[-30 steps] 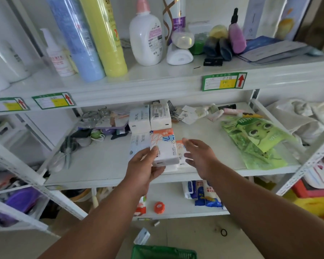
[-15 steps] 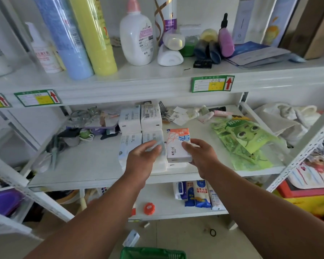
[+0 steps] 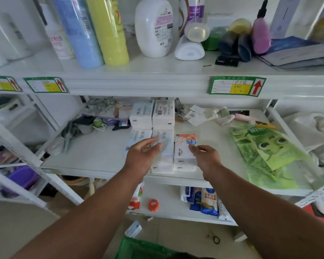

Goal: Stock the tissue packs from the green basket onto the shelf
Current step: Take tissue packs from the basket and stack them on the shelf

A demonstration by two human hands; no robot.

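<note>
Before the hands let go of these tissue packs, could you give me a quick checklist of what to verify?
1. Orange-topped pack sits on the pack below it: ok, roughly squared, right hand touching it.
2. White pack sits flush beside the orange-topped pack: ok, left hand resting on it with straight fingers.
3. Front stacks stay behind the shelf edge: ok, though they sit close to it.
4. Back row packs undisturbed: ok.
5. Free room to the right, before the green pouch: ok.
6. More packs left in the green basket: cannot tell, only its rim shows.
</note>
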